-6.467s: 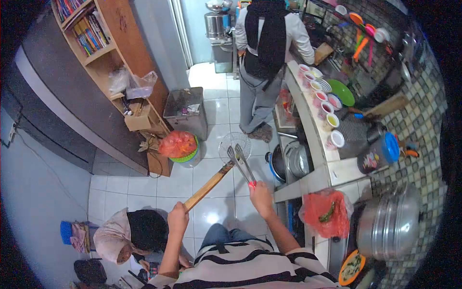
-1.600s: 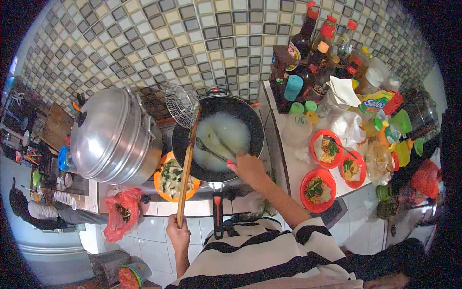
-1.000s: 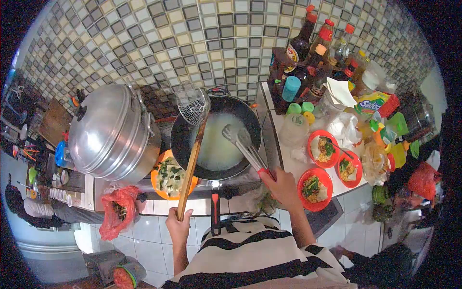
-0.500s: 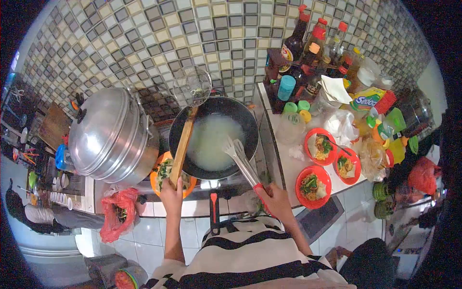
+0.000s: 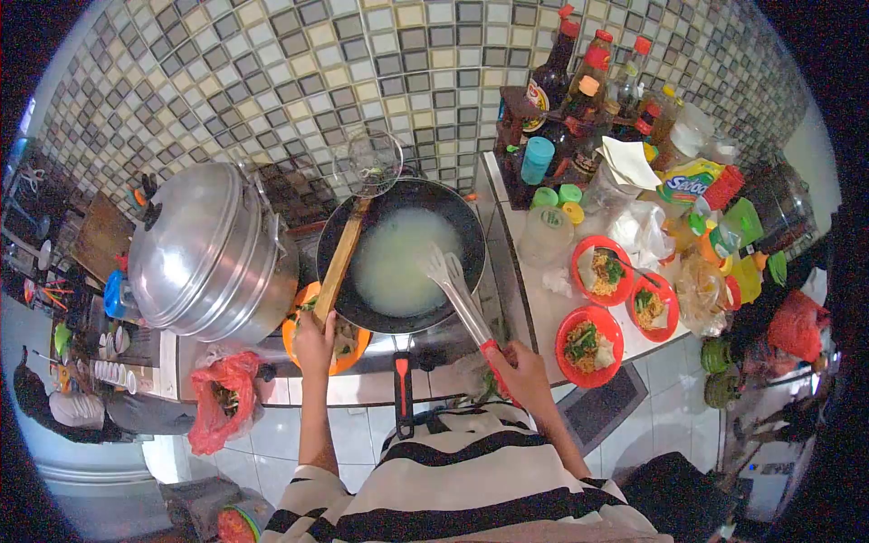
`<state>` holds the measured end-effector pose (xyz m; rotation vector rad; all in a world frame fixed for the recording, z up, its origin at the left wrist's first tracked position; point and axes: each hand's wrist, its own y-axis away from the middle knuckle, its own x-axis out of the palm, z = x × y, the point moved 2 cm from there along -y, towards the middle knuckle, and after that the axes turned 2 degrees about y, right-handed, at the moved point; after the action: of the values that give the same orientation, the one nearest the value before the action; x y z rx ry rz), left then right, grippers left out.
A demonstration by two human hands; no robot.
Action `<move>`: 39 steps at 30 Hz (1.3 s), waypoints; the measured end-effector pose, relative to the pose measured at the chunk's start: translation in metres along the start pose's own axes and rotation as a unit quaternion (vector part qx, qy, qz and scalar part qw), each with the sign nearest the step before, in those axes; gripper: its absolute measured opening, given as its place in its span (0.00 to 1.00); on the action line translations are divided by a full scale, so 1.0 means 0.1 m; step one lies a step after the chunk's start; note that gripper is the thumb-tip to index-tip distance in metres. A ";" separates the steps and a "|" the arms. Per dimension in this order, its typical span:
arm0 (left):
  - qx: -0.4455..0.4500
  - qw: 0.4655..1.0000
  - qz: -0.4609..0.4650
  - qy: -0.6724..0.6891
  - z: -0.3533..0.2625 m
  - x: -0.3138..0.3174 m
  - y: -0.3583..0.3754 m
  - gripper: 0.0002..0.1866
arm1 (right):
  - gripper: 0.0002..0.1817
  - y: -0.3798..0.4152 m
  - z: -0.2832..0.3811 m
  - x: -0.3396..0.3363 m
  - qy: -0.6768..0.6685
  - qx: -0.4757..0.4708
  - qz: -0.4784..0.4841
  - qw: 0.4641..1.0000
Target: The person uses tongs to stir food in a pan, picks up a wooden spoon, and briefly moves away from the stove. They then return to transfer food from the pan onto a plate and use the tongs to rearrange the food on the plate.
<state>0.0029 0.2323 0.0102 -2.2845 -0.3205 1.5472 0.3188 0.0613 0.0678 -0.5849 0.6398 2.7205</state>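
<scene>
My left hand (image 5: 315,342) is closed round the wooden handle of a wire skimmer (image 5: 342,258). Its mesh basket lies past the far rim of a black frying pan (image 5: 466,217), near the tiled wall. Cloudy, whitish liquid (image 5: 394,262) fills the pan's bottom. In my right hand (image 5: 523,373) are metal tongs (image 5: 466,308) with a red grip, their tips over or in the liquid at the pan's right side. Partly hidden behind my left hand, an orange bowl (image 5: 356,361) holds greens and other food. The pan's black and red handle (image 5: 404,398) points towards me.
A large metal steamer pot (image 5: 213,262) stands left of the pan. A red plastic bag (image 5: 222,398) hangs at the counter's front. On the right counter are red bowls (image 5: 618,348) of noodles and greens, sauce bottles (image 5: 554,72) and jars. Another person (image 5: 81,407) is at far left.
My left hand has shifted slightly left and away from me, and the skimmer's basket has swung a little right. The tongs have barely moved.
</scene>
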 end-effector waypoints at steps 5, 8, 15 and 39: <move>0.009 0.999 -0.017 0.041 0.04 -0.02 -0.04 0.22 | 0.29 -0.03 -0.03 0.02 0.015 -0.031 -0.020 0.999; -0.007 0.999 0.014 0.048 0.09 0.03 -0.04 0.22 | 0.29 -0.08 -0.12 0.06 0.009 -0.039 -0.022 0.999; -0.011 0.998 0.001 0.054 0.05 0.10 0.06 0.20 | 0.27 -0.11 -0.13 0.08 0.004 -0.058 -0.038 0.998; -0.348 0.858 -0.049 0.375 0.94 -0.11 0.91 0.14 | 0.21 -0.12 0.06 0.02 -0.236 0.083 0.080 0.965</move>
<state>-0.0896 0.1610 -0.0503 -3.1204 -0.8463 0.3854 0.3191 0.0752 0.0672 0.1637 0.7995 2.7607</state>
